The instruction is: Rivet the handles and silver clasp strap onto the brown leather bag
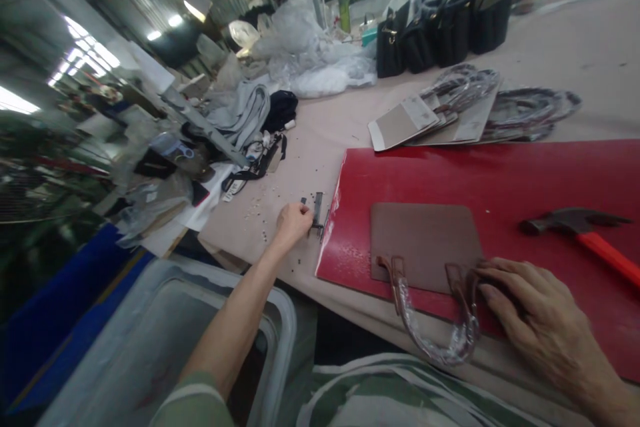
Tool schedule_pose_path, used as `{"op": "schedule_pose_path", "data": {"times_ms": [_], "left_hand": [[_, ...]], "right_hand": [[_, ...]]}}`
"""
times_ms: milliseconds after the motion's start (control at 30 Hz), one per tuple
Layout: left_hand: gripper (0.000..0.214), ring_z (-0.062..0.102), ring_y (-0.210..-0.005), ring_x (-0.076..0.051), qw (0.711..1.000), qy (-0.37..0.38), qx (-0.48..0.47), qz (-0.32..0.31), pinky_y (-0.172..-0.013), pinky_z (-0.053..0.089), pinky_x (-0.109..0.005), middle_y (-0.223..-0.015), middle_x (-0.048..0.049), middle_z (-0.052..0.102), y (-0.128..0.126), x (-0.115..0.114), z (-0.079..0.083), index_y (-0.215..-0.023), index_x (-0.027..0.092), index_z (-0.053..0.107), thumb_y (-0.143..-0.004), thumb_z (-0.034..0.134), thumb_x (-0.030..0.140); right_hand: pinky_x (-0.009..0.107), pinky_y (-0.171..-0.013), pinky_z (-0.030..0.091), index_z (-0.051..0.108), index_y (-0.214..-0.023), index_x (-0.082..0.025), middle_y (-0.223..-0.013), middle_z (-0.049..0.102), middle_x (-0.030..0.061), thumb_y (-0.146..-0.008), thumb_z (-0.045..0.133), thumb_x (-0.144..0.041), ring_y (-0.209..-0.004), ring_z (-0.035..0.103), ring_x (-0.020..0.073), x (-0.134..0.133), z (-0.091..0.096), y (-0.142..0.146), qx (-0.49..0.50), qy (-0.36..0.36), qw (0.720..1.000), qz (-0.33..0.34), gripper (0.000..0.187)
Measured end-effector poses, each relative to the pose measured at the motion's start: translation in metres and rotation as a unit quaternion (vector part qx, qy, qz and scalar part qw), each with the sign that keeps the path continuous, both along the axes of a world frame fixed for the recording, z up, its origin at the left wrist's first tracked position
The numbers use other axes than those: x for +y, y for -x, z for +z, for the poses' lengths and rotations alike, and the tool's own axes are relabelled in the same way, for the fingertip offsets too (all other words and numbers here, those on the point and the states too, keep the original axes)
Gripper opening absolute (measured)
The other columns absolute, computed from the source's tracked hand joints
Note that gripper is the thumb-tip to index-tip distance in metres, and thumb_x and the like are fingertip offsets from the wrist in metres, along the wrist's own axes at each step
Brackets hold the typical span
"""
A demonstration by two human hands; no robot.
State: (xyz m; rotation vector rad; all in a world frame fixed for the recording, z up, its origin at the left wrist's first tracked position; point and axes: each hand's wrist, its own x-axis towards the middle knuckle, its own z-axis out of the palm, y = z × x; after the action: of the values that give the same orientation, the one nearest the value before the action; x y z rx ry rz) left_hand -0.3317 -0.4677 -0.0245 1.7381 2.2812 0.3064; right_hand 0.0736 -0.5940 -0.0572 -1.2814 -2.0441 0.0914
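Several small dark pieces lie at the fingertips of the left hand, mid-frame, its fingers bunched together; whether it grips one, I cannot tell. At lower right the right hand lies with loosely curled fingers against a brown handle wrapped in clear plastic; how firmly it holds, if at all, is unclear. That handle's ends rest over the near edge of a brown rectangular panel, right of centre, flat on a glossy red board. Farther right on the board sits a claw hammer with an orange-red grip. Beyond, on the bench, stacked panels and plastic-wrapped handles lie below black handbags at upper right.
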Motion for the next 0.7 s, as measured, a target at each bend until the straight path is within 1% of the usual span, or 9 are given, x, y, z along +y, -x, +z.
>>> {"op": "schedule_pose_path", "data": {"times_ms": [67, 167, 267, 367, 467, 533, 633, 700], "left_hand": [[0.028, 0.072, -0.088, -0.022, 1.0, 0.019, 0.01, -0.013, -0.073, 0.047, -0.027, -0.09, -0.0097, 0.079, -0.002, 0.005, -0.001, -0.089, 0.017, 0.08, -0.086, 0.062, 0.038], [0.032, 0.071, -0.085, -0.024, 0.997, 0.055, 0.038, -0.025, -0.071, 0.047, -0.029, -0.084, -0.01, 0.078, -0.007, 0.011, -0.002, -0.085, 0.017, 0.078, -0.083, 0.063, 0.045], [0.031, 0.071, -0.08, -0.025, 0.994, 0.078, 0.065, -0.034, -0.067, 0.047, -0.03, -0.078, -0.0101, 0.076, -0.009, 0.016, -0.003, -0.08, 0.018, 0.077, -0.082, 0.062, 0.045], [0.032, 0.07, -0.076, -0.026, 0.991, 0.091, 0.086, -0.05, -0.064, 0.046, -0.03, -0.07, -0.0099, 0.073, -0.008, 0.019, -0.004, -0.078, 0.018, 0.076, -0.083, 0.06, 0.045], [0.03, 0.071, -0.079, -0.027, 0.99, 0.086, 0.098, -0.056, -0.065, 0.046, -0.03, -0.076, -0.0106, 0.075, -0.006, 0.02, -0.006, -0.078, 0.018, 0.076, -0.081, 0.061, 0.044], [0.028, 0.071, -0.081, -0.027, 0.992, 0.078, 0.091, -0.05, -0.066, 0.046, -0.03, -0.08, -0.0108, 0.076, -0.006, 0.02, -0.006, -0.079, 0.018, 0.076, -0.081, 0.062, 0.042], [0.03, 0.071, -0.084, -0.025, 0.996, 0.066, 0.062, -0.028, -0.068, 0.045, -0.028, -0.083, -0.0106, 0.077, -0.002, 0.02, -0.002, -0.085, 0.017, 0.078, -0.084, 0.061, 0.042], [0.031, 0.071, -0.087, -0.023, 0.997, 0.056, 0.057, -0.012, -0.07, 0.045, -0.027, -0.088, -0.01, 0.078, 0.007, 0.023, 0.003, -0.089, 0.018, 0.079, -0.086, 0.06, 0.042]], "right_hand": [[0.053, -0.088, 0.047, 0.064, -0.105, -0.029, -0.104, 0.069, 0.0102, -0.098, 0.051, -0.034, -0.099, 0.065, 0.034, -0.001, -0.001, 0.0, -0.002, 0.004, 1.0, -0.006, 0.015], [0.051, -0.092, 0.047, 0.065, -0.104, -0.026, -0.104, 0.069, 0.009, -0.099, 0.05, -0.035, -0.101, 0.065, 0.0308, -0.003, 0.0, 0.002, -0.005, 0.014, 1.0, -0.015, 0.018], [0.047, -0.092, 0.048, 0.066, -0.102, -0.024, -0.104, 0.07, 0.0086, -0.099, 0.051, -0.032, -0.099, 0.065, 0.0272, -0.005, 0.003, 0.004, -0.004, 0.027, 0.999, -0.024, 0.018], [0.046, -0.092, 0.048, 0.067, -0.102, -0.022, -0.104, 0.07, 0.0088, -0.099, 0.051, -0.029, -0.099, 0.065, 0.0259, -0.006, 0.006, 0.006, -0.013, 0.021, 0.999, -0.025, 0.018], [0.046, -0.094, 0.048, 0.067, -0.102, -0.021, -0.103, 0.071, 0.0087, -0.099, 0.051, -0.027, -0.099, 0.065, 0.0257, -0.007, 0.009, 0.007, -0.015, 0.018, 0.999, -0.024, 0.017], [0.046, -0.091, 0.049, 0.067, -0.101, -0.022, -0.103, 0.071, 0.0088, -0.098, 0.051, -0.028, -0.098, 0.066, 0.0258, -0.007, 0.01, 0.007, -0.007, 0.018, 1.0, -0.021, 0.017], [0.047, -0.085, 0.05, 0.067, -0.101, -0.024, -0.102, 0.071, 0.0092, -0.098, 0.053, -0.032, -0.094, 0.067, 0.0275, -0.005, 0.009, 0.006, 0.004, 0.006, 1.0, -0.016, 0.017], [0.05, -0.08, 0.051, 0.066, -0.101, -0.027, -0.101, 0.071, 0.0098, -0.098, 0.054, -0.037, -0.09, 0.067, 0.0295, -0.002, 0.004, 0.001, 0.001, -0.009, 1.0, -0.01, 0.016]]}}
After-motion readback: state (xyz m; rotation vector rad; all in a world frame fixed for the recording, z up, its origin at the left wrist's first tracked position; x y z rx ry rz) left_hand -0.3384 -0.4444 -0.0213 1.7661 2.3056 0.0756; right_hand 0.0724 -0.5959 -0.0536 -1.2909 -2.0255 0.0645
